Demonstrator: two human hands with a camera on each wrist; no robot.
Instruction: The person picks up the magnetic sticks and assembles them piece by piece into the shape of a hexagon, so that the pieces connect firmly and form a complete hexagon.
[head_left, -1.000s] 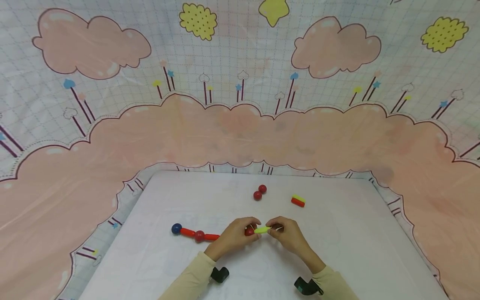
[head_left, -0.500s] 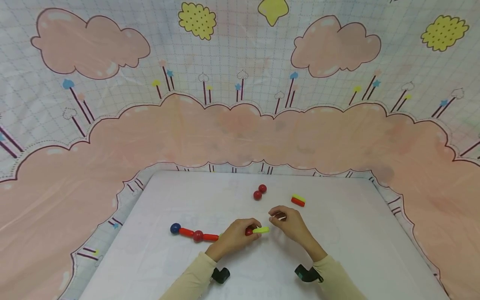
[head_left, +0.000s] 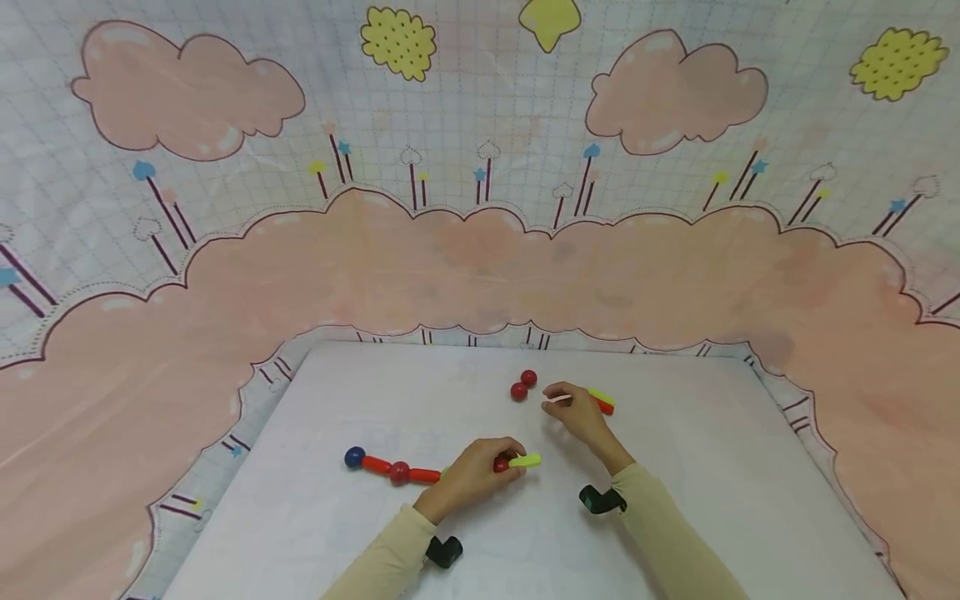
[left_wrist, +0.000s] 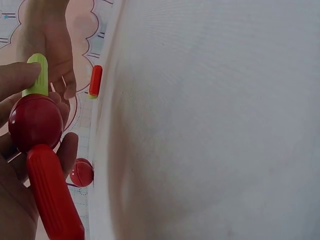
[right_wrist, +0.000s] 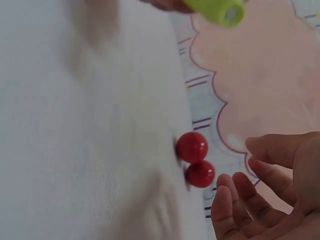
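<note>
My left hand (head_left: pixel 476 471) grips a red ball (left_wrist: pixel 36 122) in a toy chain of balls and rods. A yellow-green rod (head_left: pixel 526 460) sticks out from that ball to the right; its end (right_wrist: pixel 231 14) shows a metal tip. To the left of the hand the chain lies on the table, with red rods (head_left: pixel 377 465), another red ball (head_left: pixel 400 472) and a blue ball (head_left: pixel 355 457) at its far end; the hand hides part of it. My right hand (head_left: pixel 581 414) hovers with fingers loosely bent, holding nothing, just right of two loose red balls (right_wrist: pixel 192 147).
A red rod (head_left: pixel 606 408) and a yellow-green rod (head_left: pixel 601 395) lie side by side just beyond the right hand, partly covered by it. The white tabletop (head_left: pixel 720 467) ends at a patterned cloth backdrop (head_left: pixel 450 267).
My right hand has let go of the yellow-green rod and moved up and away, toward the loose red balls and rods at the back. The left hand keeps its hold on the chain.
</note>
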